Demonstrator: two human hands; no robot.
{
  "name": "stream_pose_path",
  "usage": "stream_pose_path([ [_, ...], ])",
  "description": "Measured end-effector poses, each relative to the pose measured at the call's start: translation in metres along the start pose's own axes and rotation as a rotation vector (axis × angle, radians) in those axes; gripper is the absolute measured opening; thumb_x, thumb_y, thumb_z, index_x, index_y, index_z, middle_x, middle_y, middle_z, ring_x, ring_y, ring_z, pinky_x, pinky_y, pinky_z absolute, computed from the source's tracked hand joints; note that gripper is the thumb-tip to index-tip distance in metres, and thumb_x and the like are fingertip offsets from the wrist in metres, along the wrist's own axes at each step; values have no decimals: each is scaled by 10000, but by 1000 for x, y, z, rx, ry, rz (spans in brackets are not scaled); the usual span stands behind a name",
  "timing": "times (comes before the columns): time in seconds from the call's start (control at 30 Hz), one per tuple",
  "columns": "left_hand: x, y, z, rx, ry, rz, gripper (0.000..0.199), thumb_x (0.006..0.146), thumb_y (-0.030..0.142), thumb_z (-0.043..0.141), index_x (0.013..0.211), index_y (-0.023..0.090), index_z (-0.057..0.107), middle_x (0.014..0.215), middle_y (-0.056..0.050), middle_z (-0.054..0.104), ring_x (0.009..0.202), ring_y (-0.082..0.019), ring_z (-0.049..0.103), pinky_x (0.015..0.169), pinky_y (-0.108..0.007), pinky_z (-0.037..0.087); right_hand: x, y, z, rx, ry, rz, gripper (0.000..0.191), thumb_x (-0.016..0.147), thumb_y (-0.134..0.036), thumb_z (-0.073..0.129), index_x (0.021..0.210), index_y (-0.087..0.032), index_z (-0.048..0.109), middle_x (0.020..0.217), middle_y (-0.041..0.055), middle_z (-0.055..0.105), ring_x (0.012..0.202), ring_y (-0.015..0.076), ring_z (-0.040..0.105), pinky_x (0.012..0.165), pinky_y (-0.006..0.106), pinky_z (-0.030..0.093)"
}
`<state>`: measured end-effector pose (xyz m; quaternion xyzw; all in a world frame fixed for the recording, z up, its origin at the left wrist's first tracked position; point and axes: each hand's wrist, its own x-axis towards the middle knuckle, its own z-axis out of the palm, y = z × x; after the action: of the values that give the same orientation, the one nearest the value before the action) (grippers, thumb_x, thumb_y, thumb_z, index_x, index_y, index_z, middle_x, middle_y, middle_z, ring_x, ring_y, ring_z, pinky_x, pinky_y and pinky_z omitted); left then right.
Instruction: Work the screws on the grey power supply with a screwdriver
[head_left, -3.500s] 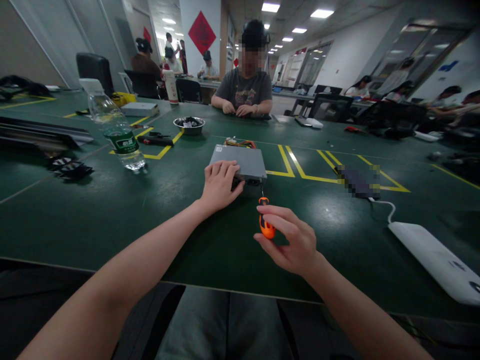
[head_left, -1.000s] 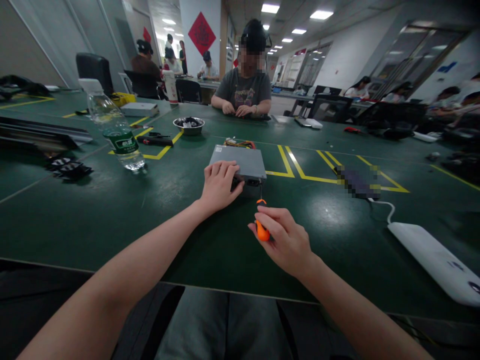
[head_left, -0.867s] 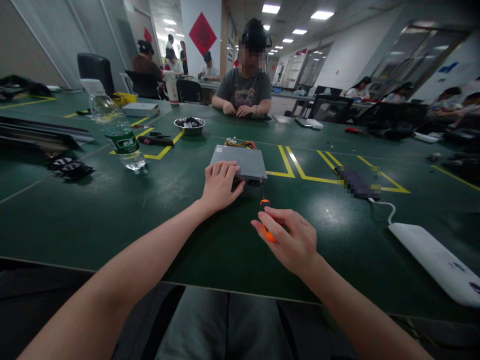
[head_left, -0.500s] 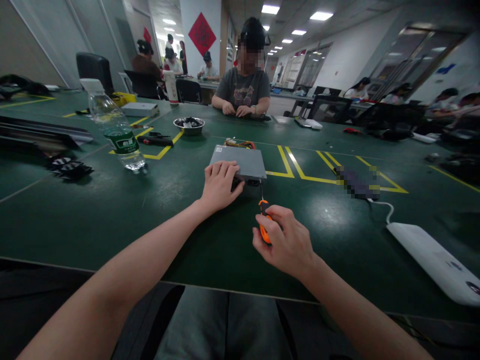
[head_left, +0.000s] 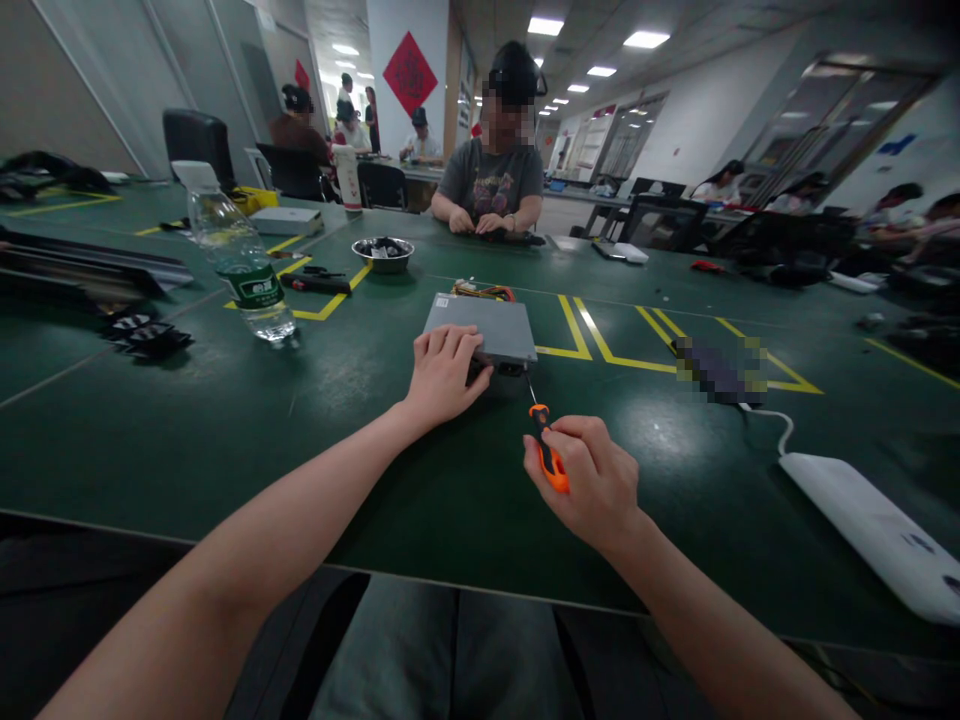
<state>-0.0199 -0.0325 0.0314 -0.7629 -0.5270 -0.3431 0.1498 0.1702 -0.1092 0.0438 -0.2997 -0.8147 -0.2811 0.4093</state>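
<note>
A flat grey metal power supply unit (head_left: 499,325) lies on the green table, with coloured wires (head_left: 484,291) at its far side and a dark socket in its near face. My left hand (head_left: 444,375) grips its near left part, fingers over the top and thumb along the near face. In my right hand (head_left: 589,478) is a screwdriver (head_left: 551,455) with an orange and black handle, pinched between thumb and fingers. Its thin shaft slants up to the unit's near right corner. Whether the tip touches a screw there I cannot tell.
To the left stand a water bottle (head_left: 255,280) and a metal bowl (head_left: 382,256) of dark small parts. Black tools (head_left: 319,283) lie between them. On the right, a phone (head_left: 716,370) is cabled to a white power bank (head_left: 862,530). A person (head_left: 491,180) sits opposite.
My right hand has shifted a little right and back with the screwdriver, which now leans more. My left hand stays on the power supply unit. The whole view has moved slightly.
</note>
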Motion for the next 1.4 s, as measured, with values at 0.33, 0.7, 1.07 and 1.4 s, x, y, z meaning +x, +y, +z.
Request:
stream_pose_path([
  [0.33,0,0,0,13,5,8,331,800,345,513,1095,199,474,1204,-69,520,1120,-258,402,907,-417,273,1,-1,-5,121,64,-57,226,692,-126,632,868,-174,499,808,60,580,696,137,560,586,241,488],
  [0.7,0,1,0,7,0,3,335,799,339,513,1101,200,469,1202,-69,519,1118,-259,396,909,-419,270,-2,-3,6,179,-28,-73,202,727,-137,611,883,-163,485,836,70,575,746,140,556,619,246,491],
  [1.07,0,0,0,19,11,13,337,802,349,511,1095,189,470,1197,-69,523,1121,-259,398,898,-419,274,-1,-5,12,159,-62,-82,138,753,-131,581,859,-168,501,852,77,569,745,145,549,630,261,480],
  [1.4,0,0,1,7,10,4,338,794,343,518,1093,190,477,1194,-74,526,1115,-263,401,901,-423,272,0,-17,9,238,-299,-52,286,810,-388,506,935,-134,550,967,137,519,843,191,551,677,303,498],
])
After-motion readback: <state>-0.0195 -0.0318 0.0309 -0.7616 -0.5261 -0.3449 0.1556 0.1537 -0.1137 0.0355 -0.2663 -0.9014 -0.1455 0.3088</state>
